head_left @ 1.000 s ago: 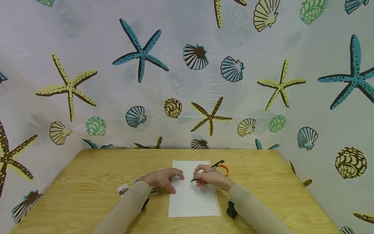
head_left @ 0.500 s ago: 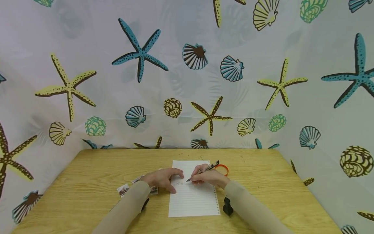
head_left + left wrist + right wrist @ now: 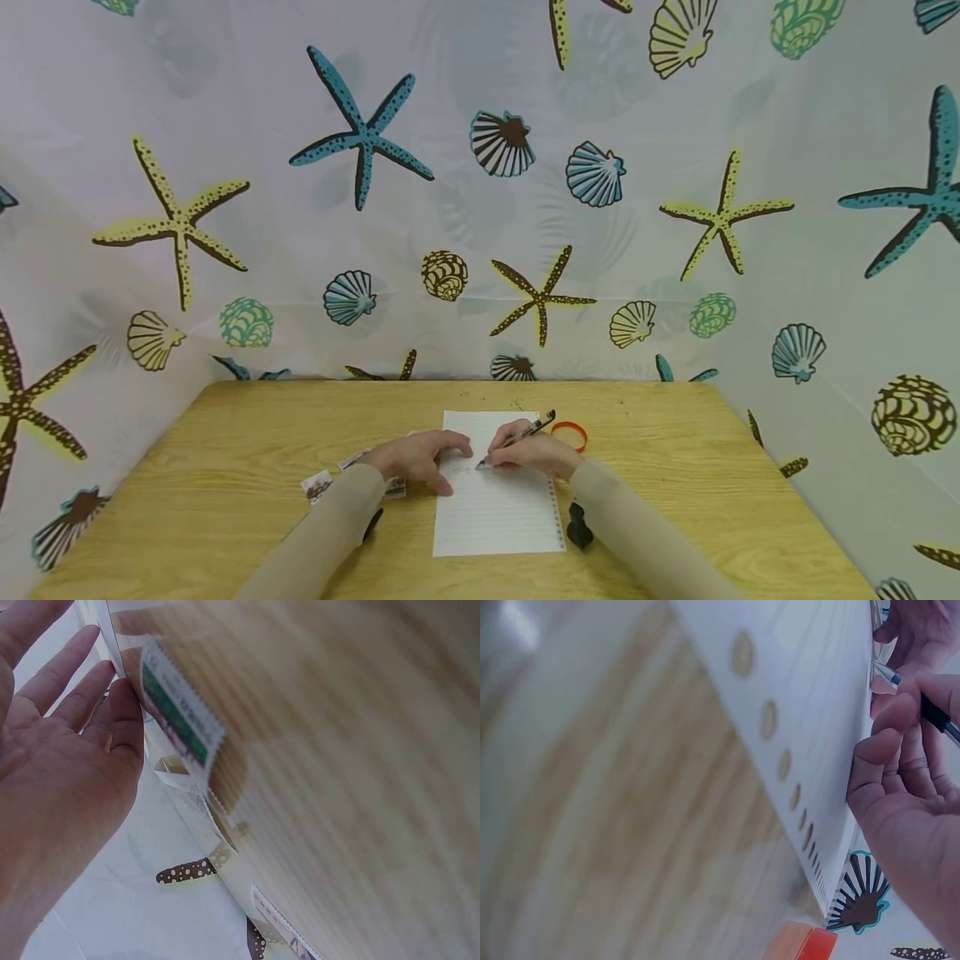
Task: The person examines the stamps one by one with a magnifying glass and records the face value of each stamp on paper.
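Note:
A sheet of lined loose-leaf paper (image 3: 498, 525) lies on the table, punched holes along its right edge. My right hand (image 3: 534, 451) pinches a black-and-clear pen (image 3: 543, 422) in a writing grip. The pen's tip (image 3: 885, 671) is at the sheet, just right of a few small pencil-thin marks (image 3: 461, 470). Spread over the sheet's left edge, my left hand (image 3: 415, 460) touches the paper with thumb and fingers. Beside and partly under the left wrist are several stamps with perforated edges; one green-and-white stamp (image 3: 180, 712) shows closely in the left wrist view.
An orange ring (image 3: 585, 435) lies right behind my right hand. Another small stamp-like picture (image 3: 317, 486) lies left of my left sleeve. A black device (image 3: 579, 527) hangs below the right wrist. A cloth (image 3: 465, 208) printed with starfish and shells encloses the wooden table (image 3: 247, 450).
My right hand and the pen have moved left across the paper, toward the small marks, bringing more of the orange ring into view. The left hand has stayed in place.

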`<action>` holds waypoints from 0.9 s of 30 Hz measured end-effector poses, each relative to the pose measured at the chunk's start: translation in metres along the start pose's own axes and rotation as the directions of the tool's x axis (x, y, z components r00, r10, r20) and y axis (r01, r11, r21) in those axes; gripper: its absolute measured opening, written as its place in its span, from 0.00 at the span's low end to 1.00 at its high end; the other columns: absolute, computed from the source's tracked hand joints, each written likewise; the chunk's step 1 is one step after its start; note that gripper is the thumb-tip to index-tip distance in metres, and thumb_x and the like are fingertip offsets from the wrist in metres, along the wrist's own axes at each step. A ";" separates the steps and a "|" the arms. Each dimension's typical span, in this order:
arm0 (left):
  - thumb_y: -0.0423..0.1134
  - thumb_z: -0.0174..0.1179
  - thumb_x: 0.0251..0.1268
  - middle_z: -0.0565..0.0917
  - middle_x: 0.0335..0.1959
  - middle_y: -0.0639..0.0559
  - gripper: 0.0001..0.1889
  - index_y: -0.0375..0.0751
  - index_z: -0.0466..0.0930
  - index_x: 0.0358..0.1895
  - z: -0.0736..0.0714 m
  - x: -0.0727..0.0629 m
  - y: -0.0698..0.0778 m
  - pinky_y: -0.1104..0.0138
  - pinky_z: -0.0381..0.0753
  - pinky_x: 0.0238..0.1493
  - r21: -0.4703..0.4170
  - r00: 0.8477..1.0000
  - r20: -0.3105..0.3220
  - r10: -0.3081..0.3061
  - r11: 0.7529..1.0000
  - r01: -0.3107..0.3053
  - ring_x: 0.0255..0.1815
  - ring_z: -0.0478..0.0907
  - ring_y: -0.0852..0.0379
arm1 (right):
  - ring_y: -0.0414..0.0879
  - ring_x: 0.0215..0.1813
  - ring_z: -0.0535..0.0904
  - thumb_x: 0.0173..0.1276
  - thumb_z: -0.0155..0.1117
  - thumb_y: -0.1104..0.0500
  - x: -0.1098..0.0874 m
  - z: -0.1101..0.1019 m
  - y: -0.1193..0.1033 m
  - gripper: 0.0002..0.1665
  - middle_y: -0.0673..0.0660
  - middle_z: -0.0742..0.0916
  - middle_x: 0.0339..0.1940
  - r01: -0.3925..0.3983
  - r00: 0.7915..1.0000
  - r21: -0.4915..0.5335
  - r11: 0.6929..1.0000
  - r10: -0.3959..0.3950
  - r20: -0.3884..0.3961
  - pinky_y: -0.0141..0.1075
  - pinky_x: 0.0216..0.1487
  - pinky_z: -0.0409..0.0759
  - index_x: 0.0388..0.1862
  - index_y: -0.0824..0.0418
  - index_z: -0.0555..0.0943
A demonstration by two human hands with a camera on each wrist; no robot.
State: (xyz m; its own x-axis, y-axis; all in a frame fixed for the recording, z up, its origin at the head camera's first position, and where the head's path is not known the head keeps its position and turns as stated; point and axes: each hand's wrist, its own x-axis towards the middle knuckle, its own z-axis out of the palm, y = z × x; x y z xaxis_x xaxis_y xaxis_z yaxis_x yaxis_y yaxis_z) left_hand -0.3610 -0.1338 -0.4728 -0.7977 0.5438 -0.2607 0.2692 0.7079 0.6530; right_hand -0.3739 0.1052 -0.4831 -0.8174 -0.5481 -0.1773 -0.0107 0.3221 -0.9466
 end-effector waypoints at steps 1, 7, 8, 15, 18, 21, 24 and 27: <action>0.35 0.75 0.51 0.67 0.73 0.52 0.27 0.56 0.78 0.56 0.000 0.000 0.000 0.49 0.61 0.73 0.000 1.000 0.002 0.001 1.000 -0.001 0.77 0.58 0.47 | 0.37 0.28 0.78 0.63 0.68 0.66 0.000 0.000 0.000 0.03 0.47 0.85 0.25 0.003 1.000 0.003 1.000 -0.003 0.004 0.29 0.32 0.76 0.32 0.62 0.82; 0.34 0.75 0.51 0.67 0.73 0.52 0.27 0.55 0.78 0.56 -0.002 0.000 0.002 0.49 0.61 0.73 -0.015 1.000 0.001 -0.004 1.000 0.004 0.77 0.57 0.46 | 0.38 0.29 0.79 0.62 0.69 0.66 -0.001 0.000 -0.002 0.06 0.48 0.86 0.25 0.010 1.000 0.017 1.000 -0.010 0.004 0.29 0.32 0.76 0.36 0.68 0.81; 0.34 0.75 0.51 0.67 0.73 0.51 0.27 0.55 0.78 0.56 -0.002 0.000 0.002 0.49 0.61 0.73 -0.016 1.000 -0.001 -0.004 1.000 0.004 0.77 0.57 0.46 | 0.38 0.29 0.79 0.62 0.69 0.66 -0.001 0.000 -0.002 0.06 0.48 0.86 0.25 0.009 1.000 0.020 1.000 -0.009 0.002 0.29 0.32 0.75 0.35 0.68 0.82; 0.34 0.75 0.51 0.67 0.74 0.51 0.27 0.55 0.78 0.56 -0.001 -0.001 0.002 0.48 0.60 0.73 -0.024 1.000 0.002 -0.013 1.000 0.013 0.77 0.57 0.46 | 0.39 0.27 0.78 0.62 0.69 0.66 0.000 0.000 -0.001 0.04 0.48 0.86 0.24 -0.012 1.000 0.028 1.000 0.012 -0.016 0.30 0.31 0.75 0.34 0.66 0.82; 0.33 0.75 0.51 0.67 0.74 0.51 0.27 0.55 0.78 0.56 0.000 -0.002 0.002 0.48 0.59 0.74 -0.033 1.000 0.004 -0.012 0.999 0.012 0.77 0.57 0.45 | 0.39 0.27 0.78 0.62 0.70 0.66 0.000 0.001 0.000 0.04 0.48 0.86 0.24 -0.019 1.000 0.032 0.999 0.019 -0.019 0.30 0.31 0.75 0.34 0.66 0.82; 0.33 0.74 0.51 0.67 0.74 0.50 0.28 0.54 0.78 0.57 0.000 -0.002 0.002 0.48 0.59 0.74 -0.038 1.000 0.005 -0.004 0.999 0.004 0.77 0.56 0.45 | 0.39 0.27 0.78 0.61 0.70 0.66 0.000 0.001 0.000 0.04 0.48 0.86 0.24 -0.029 0.999 0.036 0.999 0.030 -0.027 0.30 0.31 0.75 0.34 0.66 0.82; 0.33 0.74 0.51 0.67 0.74 0.50 0.28 0.53 0.78 0.57 0.000 -0.002 0.003 0.48 0.60 0.73 -0.038 1.000 0.003 0.002 0.999 -0.002 0.77 0.57 0.45 | 0.39 0.27 0.77 0.62 0.70 0.66 -0.001 0.002 -0.001 0.04 0.48 0.86 0.24 -0.037 0.999 0.034 0.999 0.038 -0.037 0.30 0.31 0.75 0.34 0.65 0.82; 0.33 0.74 0.51 0.67 0.74 0.50 0.28 0.53 0.78 0.57 0.000 -0.001 0.003 0.49 0.61 0.73 -0.031 1.000 -0.003 0.006 1.000 -0.006 0.77 0.57 0.45 | 0.39 0.27 0.77 0.62 0.69 0.66 -0.002 0.002 -0.001 0.04 0.48 0.85 0.24 -0.034 0.998 0.026 0.999 0.035 -0.044 0.30 0.31 0.74 0.34 0.64 0.82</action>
State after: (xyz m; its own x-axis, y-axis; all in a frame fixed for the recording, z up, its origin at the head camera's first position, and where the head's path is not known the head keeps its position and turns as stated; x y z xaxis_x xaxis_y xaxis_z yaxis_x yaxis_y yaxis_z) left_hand -0.3592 -0.1319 -0.4709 -0.7978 0.5464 -0.2550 0.2571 0.6908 0.6759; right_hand -0.3716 0.1043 -0.4824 -0.8419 -0.5018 -0.1983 0.0319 0.3204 -0.9467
